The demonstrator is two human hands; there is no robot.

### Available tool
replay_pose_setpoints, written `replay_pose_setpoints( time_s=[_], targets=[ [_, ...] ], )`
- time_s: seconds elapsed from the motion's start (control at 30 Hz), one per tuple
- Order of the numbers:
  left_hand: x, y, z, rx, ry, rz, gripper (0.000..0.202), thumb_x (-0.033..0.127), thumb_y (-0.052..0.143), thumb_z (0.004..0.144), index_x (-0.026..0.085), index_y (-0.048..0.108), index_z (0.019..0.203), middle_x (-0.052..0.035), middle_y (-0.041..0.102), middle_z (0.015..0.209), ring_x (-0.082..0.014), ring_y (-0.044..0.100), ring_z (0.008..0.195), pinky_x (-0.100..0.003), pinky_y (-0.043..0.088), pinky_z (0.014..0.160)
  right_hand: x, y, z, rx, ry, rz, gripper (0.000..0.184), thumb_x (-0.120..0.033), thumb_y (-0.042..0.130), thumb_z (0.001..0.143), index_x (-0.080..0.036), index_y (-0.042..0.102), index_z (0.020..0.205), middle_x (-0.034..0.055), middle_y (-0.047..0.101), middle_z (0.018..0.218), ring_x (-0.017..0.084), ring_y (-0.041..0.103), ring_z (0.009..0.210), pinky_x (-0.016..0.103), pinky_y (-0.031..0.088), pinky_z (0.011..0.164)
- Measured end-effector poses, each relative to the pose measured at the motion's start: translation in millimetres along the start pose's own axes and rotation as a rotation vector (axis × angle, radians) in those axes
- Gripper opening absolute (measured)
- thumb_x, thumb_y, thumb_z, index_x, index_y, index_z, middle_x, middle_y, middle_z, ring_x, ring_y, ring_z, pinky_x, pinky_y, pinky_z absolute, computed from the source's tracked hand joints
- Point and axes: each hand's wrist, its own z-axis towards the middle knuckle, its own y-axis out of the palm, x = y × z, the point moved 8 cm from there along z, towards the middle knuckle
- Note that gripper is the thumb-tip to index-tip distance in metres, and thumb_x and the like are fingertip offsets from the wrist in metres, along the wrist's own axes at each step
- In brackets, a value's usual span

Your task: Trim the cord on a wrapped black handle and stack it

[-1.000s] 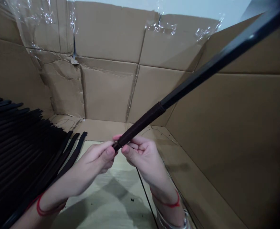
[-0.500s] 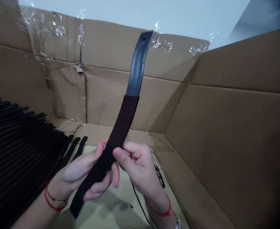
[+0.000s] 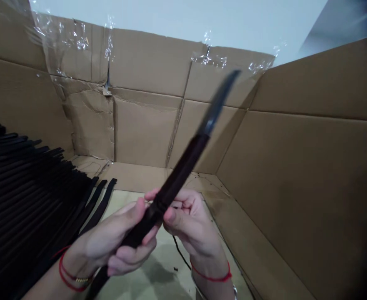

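Observation:
A curved, flat black strip [image 3: 185, 168] slants up to the right, turned nearly edge-on. Its upper end is bare, glossy and blurred; dark cord is wound tightly round the middle. My left hand [image 3: 121, 233] wraps round the lower part, with the thumb along the near side. At the lower end of the winding, my right hand [image 3: 186, 221] is closed against the strip's edge, thumb in front and fingers partly hidden behind. A loose black cord [image 3: 181, 253] hangs down below my right hand; whether its fingers also pinch the cord is hidden.
Many similar black strips [image 3: 30, 200] lie in a dense row on the left. Cardboard walls [image 3: 142, 125] with clear tape enclose the back and right. A small black scrap [image 3: 175, 269] lies on the pale work surface [image 3: 167, 287].
The strip has been turned from showing its broad face to nearly edge-on, and its top has swung right and down. Both hands stay on it.

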Motion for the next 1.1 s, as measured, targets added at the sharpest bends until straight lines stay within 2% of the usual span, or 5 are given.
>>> replay_pose_setpoints(
  time_s=[0.23,0.57,0.7,0.87,1.1],
  targets=[
    [35.4,-36.4,-17.3,0.763,0.3,0.68,0.043,0.057,0.046,0.091,0.016,0.047,0.078,0.0042,0.043,0.052,-0.0053,0.039,0.044,-0.013,0.03,0.041,-13.9,-13.5,-0.4,0.318,-0.202,-0.194,0.022,-0.033,0.076,0.082,-0.012,0.07,0.084,0.0009,0.057,0.06,0.012,0.059,0.058,0.018,0.051,0.055],
    [12.7,-43.4,4.1,0.544,0.144,0.192,0.045,0.06,0.048,0.089,0.016,0.046,0.081,0.0073,0.04,0.047,-0.004,0.033,0.034,-0.013,0.031,0.033,-3.0,-21.9,7.3,0.267,-0.179,-0.214,0.037,-0.043,0.071,0.086,-0.012,0.06,0.07,-0.0047,0.043,0.045,0.002,0.031,0.035,0.012,0.021,0.033],
    [-4.5,-25.2,12.3,0.209,-0.077,0.045,0.054,0.072,0.041,0.084,0.019,0.045,0.078,0.0098,0.029,0.041,-0.0049,0.019,0.028,-0.016,0.021,0.027,5.3,-19.8,11.6,0.137,-0.072,-0.114,0.039,-0.044,0.077,0.079,-0.012,0.07,0.099,0.0017,0.059,0.062,0.006,0.044,0.044,0.013,0.03,0.038],
    [28.8,-37.8,-6.2,0.678,0.231,0.673,0.047,0.061,0.049,0.088,0.015,0.052,0.081,0.0032,0.044,0.056,-0.0052,0.038,0.047,-0.014,0.029,0.043,-15.8,-32.3,0.4,0.412,-0.204,-0.276,0.033,-0.042,0.079,0.077,-0.011,0.07,0.086,0.0013,0.055,0.062,0.01,0.051,0.055,0.018,0.045,0.051],
    [17.8,-40.8,5.0,0.537,0.158,0.532,0.048,0.061,0.04,0.092,0.015,0.05,0.08,0.0005,0.051,0.055,-0.008,0.047,0.045,-0.018,0.039,0.045,-13.5,-36.7,0.8,0.431,-0.215,-0.325,0.032,-0.042,0.073,0.083,-0.012,0.064,0.074,0.0009,0.051,0.06,0.009,0.045,0.046,0.018,0.034,0.04]
  ],
)
